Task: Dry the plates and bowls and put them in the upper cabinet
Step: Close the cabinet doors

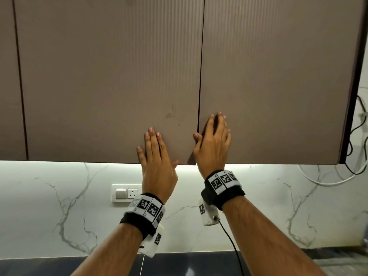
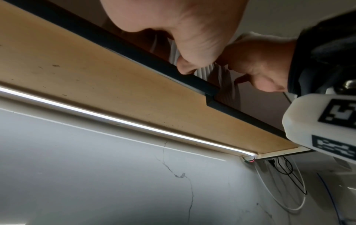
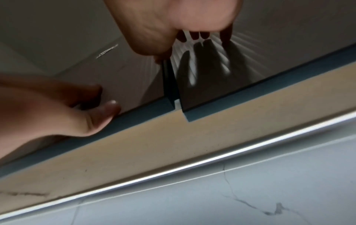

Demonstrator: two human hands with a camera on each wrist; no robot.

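The upper cabinet fills the head view, with its two brown ribbed doors, the left door (image 1: pixel 109 76) and the right door (image 1: pixel 278 76). My left hand (image 1: pixel 157 148) lies flat on the left door near its lower right corner, fingers straight. My right hand (image 1: pixel 213 140) rests with straight fingers on the right door's face, its thumb at that door's left edge. In the right wrist view the right door (image 3: pixel 250 64) stands slightly proud of the left one, showing its dark edge (image 3: pixel 169 82). No plates or bowls are in view; the cabinet's inside is hidden.
A third door (image 1: pixel 10 76) adjoins on the left. Under the cabinet runs a lit strip (image 2: pixel 115 120) over a white marble backsplash (image 1: pixel 59 206) with a switch and socket plate (image 1: pixel 126 193). Cables (image 1: pixel 356 136) hang at the right. The dark countertop (image 1: pixel 179 263) lies below.
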